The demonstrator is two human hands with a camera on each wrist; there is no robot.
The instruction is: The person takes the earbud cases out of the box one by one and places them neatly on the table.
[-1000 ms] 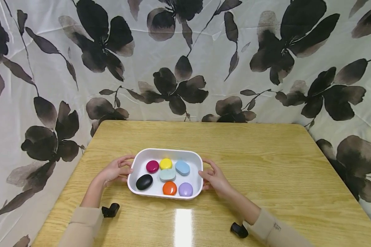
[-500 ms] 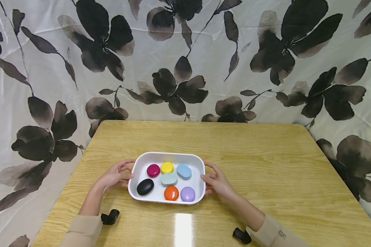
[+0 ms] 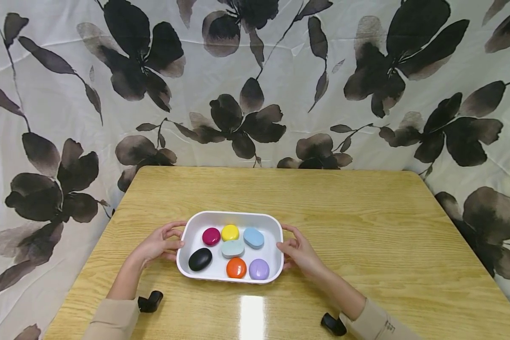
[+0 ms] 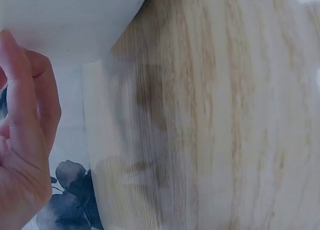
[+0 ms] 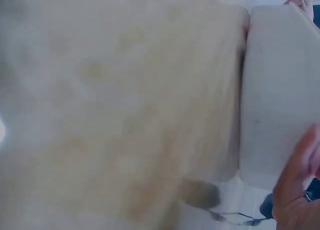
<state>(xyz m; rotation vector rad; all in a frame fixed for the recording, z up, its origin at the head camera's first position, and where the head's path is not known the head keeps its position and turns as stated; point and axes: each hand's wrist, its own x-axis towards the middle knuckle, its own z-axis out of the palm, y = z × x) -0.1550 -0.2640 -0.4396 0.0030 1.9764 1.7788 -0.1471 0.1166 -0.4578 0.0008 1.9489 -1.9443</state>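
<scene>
A white tray [image 3: 227,280] with rounded corners lies at the middle left of the table. Several smooth pebble-like pieces are inside: crimson [image 3: 211,236], yellow [image 3: 230,232], light blue [image 3: 253,238], pale green [image 3: 232,248], black [image 3: 200,259], orange [image 3: 236,267] and lilac [image 3: 259,269]. My left hand [image 3: 160,242] holds the tray's left end, and my right hand [image 3: 301,251] grips the opposite end, thumb on the wall. The left wrist view has the tray's outer side [image 4: 65,19] above my bent fingers. In the right wrist view, my thumb [image 5: 300,160] lies against its wall.
The wooden table [image 3: 365,226] extends to the right and behind the tray. A floral cloth [image 3: 297,85] hangs behind its back edge. Black wrist-camera pieces [image 3: 150,301] stick out by both sleeves.
Both hands and the tray have come towards me and slightly to the right, mostly in the first half second. The pieces keep their places in the tray.
</scene>
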